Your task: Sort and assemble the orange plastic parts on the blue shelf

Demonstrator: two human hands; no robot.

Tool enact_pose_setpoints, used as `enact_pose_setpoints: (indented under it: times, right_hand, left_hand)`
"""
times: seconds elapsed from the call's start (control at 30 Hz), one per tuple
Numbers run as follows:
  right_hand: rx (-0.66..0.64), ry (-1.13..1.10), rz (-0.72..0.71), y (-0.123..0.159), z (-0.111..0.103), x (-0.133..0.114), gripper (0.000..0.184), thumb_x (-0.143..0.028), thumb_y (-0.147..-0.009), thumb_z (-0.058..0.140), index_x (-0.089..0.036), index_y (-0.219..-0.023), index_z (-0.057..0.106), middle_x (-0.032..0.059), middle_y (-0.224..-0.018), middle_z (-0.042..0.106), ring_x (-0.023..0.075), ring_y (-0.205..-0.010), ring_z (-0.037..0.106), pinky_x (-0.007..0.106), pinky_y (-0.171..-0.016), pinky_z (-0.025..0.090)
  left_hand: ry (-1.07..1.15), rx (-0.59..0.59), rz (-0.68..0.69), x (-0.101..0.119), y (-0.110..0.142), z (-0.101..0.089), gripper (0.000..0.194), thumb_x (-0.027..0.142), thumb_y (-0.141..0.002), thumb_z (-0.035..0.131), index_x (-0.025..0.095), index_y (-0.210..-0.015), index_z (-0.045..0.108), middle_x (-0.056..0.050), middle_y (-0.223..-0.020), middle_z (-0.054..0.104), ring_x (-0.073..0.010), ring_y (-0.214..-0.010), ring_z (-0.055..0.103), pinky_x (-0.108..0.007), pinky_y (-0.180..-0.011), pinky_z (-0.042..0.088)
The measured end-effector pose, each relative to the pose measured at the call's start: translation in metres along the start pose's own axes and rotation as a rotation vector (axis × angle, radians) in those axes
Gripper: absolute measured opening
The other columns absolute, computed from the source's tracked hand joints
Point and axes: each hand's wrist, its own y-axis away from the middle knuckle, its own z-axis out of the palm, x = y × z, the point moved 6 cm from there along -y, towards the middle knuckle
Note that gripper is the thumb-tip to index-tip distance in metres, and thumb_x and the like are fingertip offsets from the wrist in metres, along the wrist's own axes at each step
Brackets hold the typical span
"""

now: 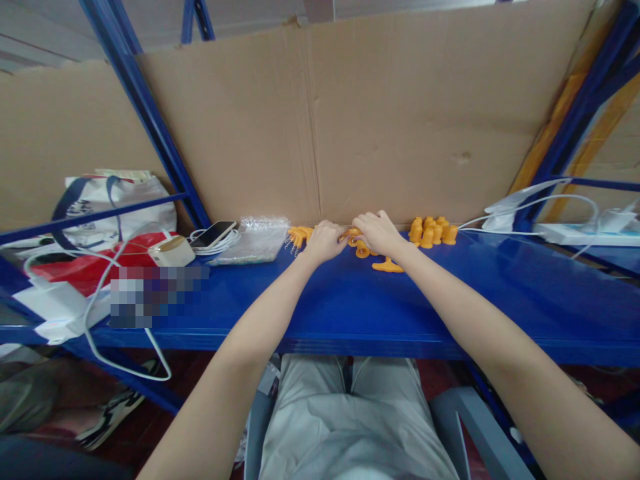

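Note:
My left hand (325, 241) is closed, its fingertips curled beside a small orange plastic piece (353, 232); whatever it grips is hidden. My right hand (377, 231) comes from the other side, with fingers bent and closed over that same orange piece. Below my right hand lie loose orange hollow parts (363, 250) and a flat orange T-shaped handle (388, 265). Left of my left hand is a bunch of orange-handled corkscrews (299, 236) with metal spirals. Several orange bell-shaped sleeves (433, 231) stand grouped to the right.
The blue shelf (345, 313) backs onto a cardboard panel (400, 120). On the left are a clear plastic bag (257, 239), a phone (215, 234) on a coiled cable, a white charger (173, 251) and a tote bag (135, 207). A power strip (575, 233) sits far right. Another person's shoe (113, 419) shows lower left.

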Motion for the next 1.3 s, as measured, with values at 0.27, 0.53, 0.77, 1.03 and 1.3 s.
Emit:
enact_pose_setpoints:
  times: [0.27,0.53,0.77,1.03,1.3]
  right_hand:
    - [0.056,0.044,0.001,0.001,-0.001,0.000,0.021,-0.017,-0.100,0.044,-0.015,-0.114,0.061,0.0163,-0.108,0.069,0.0307,-0.103,0.053,0.037,-0.082,0.026]
    - [0.038,-0.011,-0.010,0.000,0.001,0.003,0.022,-0.018,-0.100,0.046,-0.014,-0.115,0.062,0.0162,-0.109,0.071,0.0303,-0.105,0.057,0.037,-0.084,0.027]
    - [-0.019,-0.031,-0.011,0.000,0.008,0.002,0.025,-0.016,-0.100,0.045,-0.014,-0.113,0.067,0.0160,-0.112,0.073,0.0301,-0.107,0.059,0.038,-0.084,0.027]
    - [0.035,0.032,-0.033,0.000,-0.002,-0.002,0.023,-0.016,-0.100,0.044,-0.015,-0.111,0.064,0.0161,-0.108,0.070,0.0304,-0.105,0.054,0.040,-0.086,0.028]
    - [0.202,0.015,0.253,0.016,0.000,0.056,0.029,-0.017,-0.096,0.040,-0.016,-0.115,0.062,0.0187,-0.111,0.067,0.0324,-0.105,0.054,0.045,-0.091,0.033]
  left_hand:
    - [0.084,0.018,-0.068,-0.004,0.000,0.000,0.024,0.025,-0.092,0.057,0.016,-0.095,0.078,-0.011,-0.088,0.079,-0.0234,-0.082,0.071,-0.033,-0.079,0.050]
    - [0.213,0.009,-0.211,-0.012,0.000,0.006,0.025,0.030,-0.092,0.058,0.019,-0.098,0.080,-0.008,-0.093,0.080,-0.0221,-0.083,0.072,-0.029,-0.073,0.050]
    - [0.059,0.051,-0.062,-0.008,0.001,0.002,0.024,0.026,-0.090,0.057,0.018,-0.086,0.078,-0.010,-0.082,0.078,-0.0229,-0.078,0.071,-0.034,-0.080,0.050]
    - [0.214,0.010,-0.214,-0.012,0.000,0.005,0.025,0.029,-0.090,0.058,0.017,-0.088,0.080,-0.009,-0.087,0.080,-0.0219,-0.077,0.070,-0.030,-0.070,0.048]
    - [0.391,-0.067,-0.408,-0.045,0.006,0.016,0.026,0.032,-0.090,0.061,0.015,-0.091,0.082,-0.007,-0.083,0.079,-0.0188,-0.069,0.068,-0.027,-0.063,0.049]
